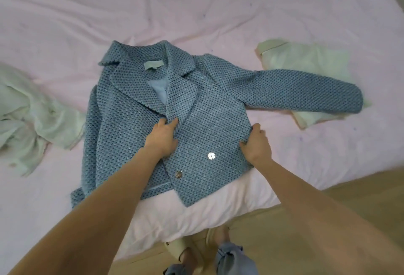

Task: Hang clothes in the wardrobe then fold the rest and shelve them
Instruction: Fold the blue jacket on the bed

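A blue tweed jacket [209, 108] lies front up on the pink bed sheet [196, 8], collar away from me, one sleeve stretched out to the right. My left hand [162, 137] rests on the jacket's front where the two panels overlap, fingers curled into the lapel edge. My right hand [256, 142] grips the jacket's right side seam, thumb on top of the cloth. Two shiny buttons sit on the lower front near the hem.
A crumpled pale green garment [32, 113] lies at the left of the bed. Another pale green garment [306, 60], lying flat, sits under the jacket's right sleeve. The bed's corner is just in front of my feet, with wooden floor [328, 209] at the right.
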The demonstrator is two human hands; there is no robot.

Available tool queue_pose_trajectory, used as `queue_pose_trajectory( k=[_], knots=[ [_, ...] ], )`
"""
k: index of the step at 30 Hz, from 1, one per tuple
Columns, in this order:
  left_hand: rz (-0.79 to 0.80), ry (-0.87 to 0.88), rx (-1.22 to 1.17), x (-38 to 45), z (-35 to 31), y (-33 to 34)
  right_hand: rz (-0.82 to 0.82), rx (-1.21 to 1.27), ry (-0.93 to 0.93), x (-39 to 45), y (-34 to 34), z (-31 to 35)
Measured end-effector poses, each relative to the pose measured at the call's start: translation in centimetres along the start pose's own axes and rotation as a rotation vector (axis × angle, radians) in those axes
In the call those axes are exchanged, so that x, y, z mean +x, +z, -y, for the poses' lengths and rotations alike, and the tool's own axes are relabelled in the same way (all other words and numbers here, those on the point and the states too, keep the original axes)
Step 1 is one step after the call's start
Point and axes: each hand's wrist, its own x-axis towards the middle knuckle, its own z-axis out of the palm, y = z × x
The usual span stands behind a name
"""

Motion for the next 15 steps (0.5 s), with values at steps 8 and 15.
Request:
queue_pose_trajectory(
  k=[8, 15],
  knots=[
    [-0.106, -0.233, -0.663, 0.8, 1.2, -4.0, -0.036, -0.179, -0.65, 1.7, -2.3, 10.1],
    [-0.05, -0.296, -0.696, 3.0, 0.6, -3.8, 0.087, -0.576, -0.896, 8.5, -1.7, 19.5]
  ],
)
